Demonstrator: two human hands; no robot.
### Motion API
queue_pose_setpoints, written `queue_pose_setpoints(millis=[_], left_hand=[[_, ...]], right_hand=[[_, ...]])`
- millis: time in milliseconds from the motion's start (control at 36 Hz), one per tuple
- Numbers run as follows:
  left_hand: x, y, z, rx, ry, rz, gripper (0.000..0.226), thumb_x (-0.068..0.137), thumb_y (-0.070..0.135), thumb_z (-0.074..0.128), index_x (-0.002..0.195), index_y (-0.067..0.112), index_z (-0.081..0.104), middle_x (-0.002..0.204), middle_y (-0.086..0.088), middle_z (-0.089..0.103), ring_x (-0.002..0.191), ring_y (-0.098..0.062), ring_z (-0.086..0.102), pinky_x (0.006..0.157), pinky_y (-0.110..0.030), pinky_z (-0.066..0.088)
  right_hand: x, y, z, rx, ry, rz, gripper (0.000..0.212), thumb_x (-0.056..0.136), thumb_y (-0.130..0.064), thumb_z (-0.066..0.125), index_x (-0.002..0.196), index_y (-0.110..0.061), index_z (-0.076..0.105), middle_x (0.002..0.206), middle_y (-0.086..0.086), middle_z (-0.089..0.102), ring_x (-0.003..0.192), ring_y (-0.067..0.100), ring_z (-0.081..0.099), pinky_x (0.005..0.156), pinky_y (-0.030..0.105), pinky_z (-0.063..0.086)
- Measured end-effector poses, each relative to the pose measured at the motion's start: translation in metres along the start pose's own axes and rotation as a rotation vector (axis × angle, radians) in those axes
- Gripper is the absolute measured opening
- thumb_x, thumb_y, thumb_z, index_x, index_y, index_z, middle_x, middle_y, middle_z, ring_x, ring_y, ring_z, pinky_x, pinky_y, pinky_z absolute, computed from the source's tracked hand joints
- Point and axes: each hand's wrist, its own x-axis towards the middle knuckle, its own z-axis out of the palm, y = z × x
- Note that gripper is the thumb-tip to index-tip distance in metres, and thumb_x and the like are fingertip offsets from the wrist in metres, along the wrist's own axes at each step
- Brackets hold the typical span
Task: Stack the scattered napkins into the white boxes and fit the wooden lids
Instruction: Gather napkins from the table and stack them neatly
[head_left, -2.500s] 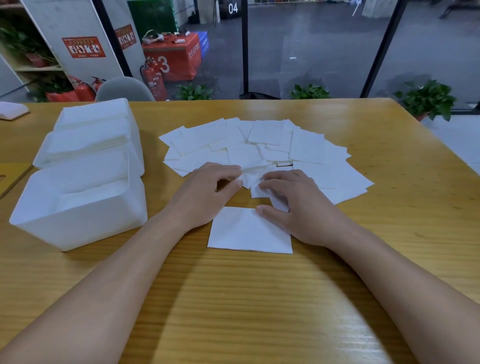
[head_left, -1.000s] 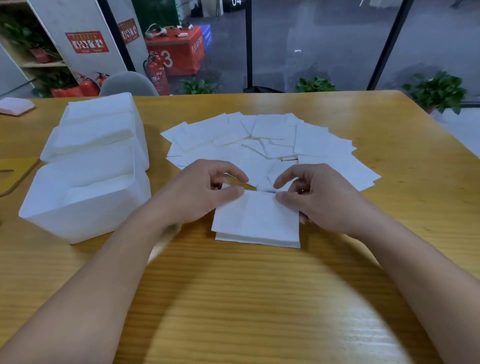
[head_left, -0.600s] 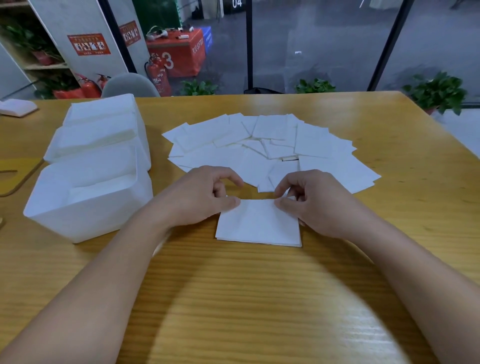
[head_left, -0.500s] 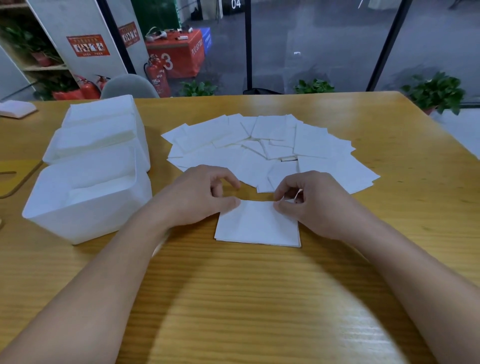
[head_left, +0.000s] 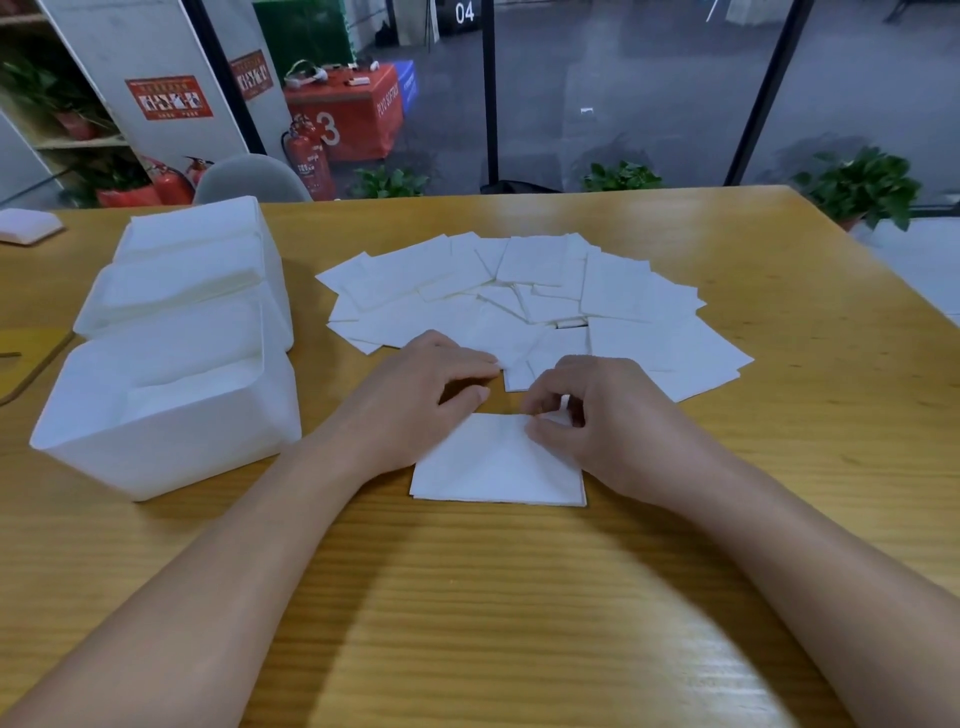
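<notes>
Since half a second ago not much has moved: right hand (head_left: 597, 415) has curled tighter over the far right corner of the stack (head_left: 498, 462), left hand (head_left: 415, 400) has barely shifted. Against the oldest frame, the stack is thicker and both hands have pulled back off the spread.

State now:
- Stack lies flat on the table (head_left: 519, 623) at 6 o'clock from the scattered napkins (head_left: 519, 296), directly between the hands, near edge facing the person. It's roughly square, so there's no real long axis; edges run about parallel to the table's front.
- Right hand: thumb and forefinger pinching what looks like a napkin's corner at the stack's 1 o'clock corner, other fingers curled. Can't tell whether it's the top sheet only or several.
- Left hand: fingers bent, thumb tucked under; its heel overlaps the stack's 10 o'clock corner. Can't tell if it grips anything.
- Boxes (head_left: 171, 395) sit at 9 o'clock from the stack, open, the near one closest, another behind it at 10–11 o'clock. No wooden lids clearly seen; a wooden edge shows at far left but I can't identify it.

Judgement: still the gather-and-square step, early in the task. The spread at 12 o'clock is equally reachable by both hands. The transfer goes to 9 o'clock, so the left hand is nearer the boxes. Thin sheets, likely to slide or fan if lifted by one corner.
</notes>
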Motion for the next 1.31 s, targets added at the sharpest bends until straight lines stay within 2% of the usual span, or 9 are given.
queue_pose_setpoints(millis=[278,333,444,667,750,861,1083,1222,1306], left_hand=[[-0.007,0.015,-0.005,-0.372,0.171,0.073,0.019,0.101,0.02,0.077,0.114,0.033,0.084,0.113,0.021,0.078,0.117,-0.016,0.069,0.095,-0.035,0.057],[-0.009,0.02,-0.003,-0.426,0.123,0.133,0.018,0.101,0.015,0.078,0.112,0.027,0.085,0.112,0.018,0.08,0.119,-0.022,0.069,0.095,-0.04,0.058],[-0.012,0.025,0.0,-0.52,0.012,0.155,0.017,0.099,0.011,0.08,0.11,0.022,0.086,0.112,0.011,0.082,0.111,-0.022,0.072,0.096,-0.051,0.056],[-0.007,0.027,-0.007,-0.569,0.155,0.02,0.01,0.103,0.025,0.077,0.102,0.017,0.083,0.1,0.002,0.081,0.098,-0.025,0.075,0.092,-0.057,0.056],[-0.005,0.027,-0.01,-0.592,0.224,-0.094,0.023,0.098,0.042,0.079,0.109,0.023,0.073,0.093,-0.001,0.078,0.086,-0.03,0.073,0.083,-0.053,0.059],[-0.008,0.035,-0.011,-0.655,0.142,-0.136,0.037,0.096,0.048,0.079,0.126,0.031,0.065,0.095,0.0,0.081,0.091,-0.025,0.077,0.088,-0.049,0.061],[-0.009,0.047,-0.005,-0.77,0.081,-0.114,0.064,0.104,0.006,0.072,0.151,0.036,0.039,0.109,-0.008,0.082,0.099,-0.034,0.08,0.094,-0.067,0.059],[-0.014,0.042,-0.02,-0.806,-0.098,-0.086,0.089,0.107,-0.006,0.056,0.166,0.048,0.018,0.109,-0.021,0.077,0.084,-0.034,0.071,0.074,-0.042,0.054],[-0.017,0.042,-0.027,-0.752,-0.251,-0.058,0.093,0.106,-0.003,0.06,0.164,0.055,0.017,0.113,-0.015,0.079,0.083,-0.041,0.071,0.071,-0.041,0.053]], right_hand=[[0.007,-0.005,-0.004,0.361,0.184,0.13,0.042,0.107,-0.046,0.062,0.148,-0.038,0.055,0.099,-0.007,0.077,0.079,0.012,0.072,0.079,0.029,0.059],[0.007,-0.007,-0.007,0.413,0.159,0.164,0.036,0.109,-0.052,0.056,0.14,-0.036,0.064,0.091,-0.005,0.077,0.08,0.011,0.074,0.08,0.034,0.058],[0.007,-0.01,-0.008,0.45,0.148,0.178,0.031,0.11,-0.046,0.056,0.102,-0.025,0.078,0.073,-0.026,0.067,0.067,-0.001,0.064,0.067,0.015,0.044],[0.008,-0.004,-0.008,0.548,0.262,0.186,0.014,0.09,-0.019,0.086,0.1,-0.026,0.078,0.081,-0.012,0.071,0.067,0.012,0.061,0.063,0.027,0.049],[0.008,-0.009,-0.01,0.742,0.319,0.188,0.031,0.086,-0.008,0.089,0.109,-0.023,0.074,0.11,0.002,0.075,0.085,0.038,0.075,0.071,0.048,0.059],[0.007,-0.013,-0.01,0.869,0.371,0.205,0.047,0.083,-0.009,0.092,0.119,-0.025,0.067,0.116,0.014,0.072,0.094,0.04,0.078,0.08,0.064,0.064],[0.003,-0.024,-0.004,0.859,0.318,0.258,0.068,0.084,-0.014,0.092,0.137,-0.031,0.052,0.112,0.001,0.075,0.097,0.024,0.079,0.081,0.045,0.063],[0.003,-0.025,-0.009,0.846,0.275,0.274,0.055,0.094,-0.044,0.082,0.141,-0.036,0.054,0.107,0.0,0.079,0.106,0.017,0.076,0.092,0.042,0.057],[0.003,-0.024,-0.01,0.846,0.182,0.231,0.04,0.094,-0.035,0.084,0.131,-0.031,0.068,0.093,0.009,0.076,0.087,0.02,0.074,0.084,0.04,0.053]])
